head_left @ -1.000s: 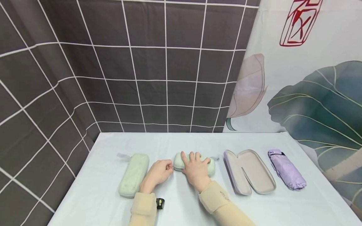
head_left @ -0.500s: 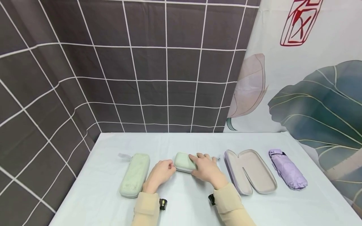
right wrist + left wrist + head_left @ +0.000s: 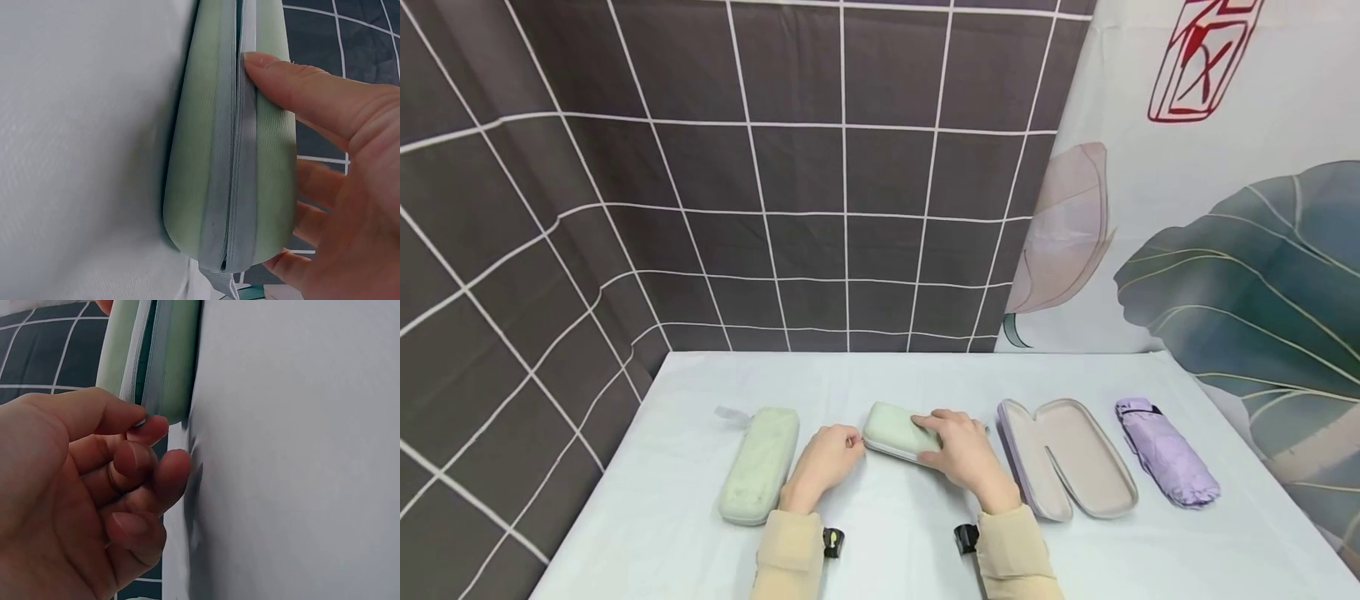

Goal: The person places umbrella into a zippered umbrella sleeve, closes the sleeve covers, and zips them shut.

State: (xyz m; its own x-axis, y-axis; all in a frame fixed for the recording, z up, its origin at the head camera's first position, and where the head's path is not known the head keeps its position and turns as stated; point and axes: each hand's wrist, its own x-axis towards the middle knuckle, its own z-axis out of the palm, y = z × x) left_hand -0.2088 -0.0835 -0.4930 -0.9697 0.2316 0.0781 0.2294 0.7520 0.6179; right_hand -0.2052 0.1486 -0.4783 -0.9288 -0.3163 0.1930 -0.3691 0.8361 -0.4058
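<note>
A light green zip case [image 3: 898, 429] with grey zipper tape lies in the middle of the white table. At its left end my left hand [image 3: 831, 458] pinches the zipper pull [image 3: 141, 422] between thumb and forefinger, the other fingers curled below. A dark teal gap shows between the zipper tapes [image 3: 152, 375] there. My right hand [image 3: 962, 450] holds the right part of the case, its thumb [image 3: 265, 62] on the zipper tape and its fingers over the top and far side. A grey loop [image 3: 219, 281] hangs from the case's right end.
Left of my left hand lies another green case [image 3: 760, 467] with a pale strap. To the right, an opened case with beige lining [image 3: 1086, 458] lies beside a folded purple umbrella [image 3: 1168, 454]. A dark gridded cloth [image 3: 880, 250] hangs behind the table.
My right hand has slid rightward along the green case, uncovering its left part. The case's right end has swung slightly toward me. My left hand stays at the left end.
</note>
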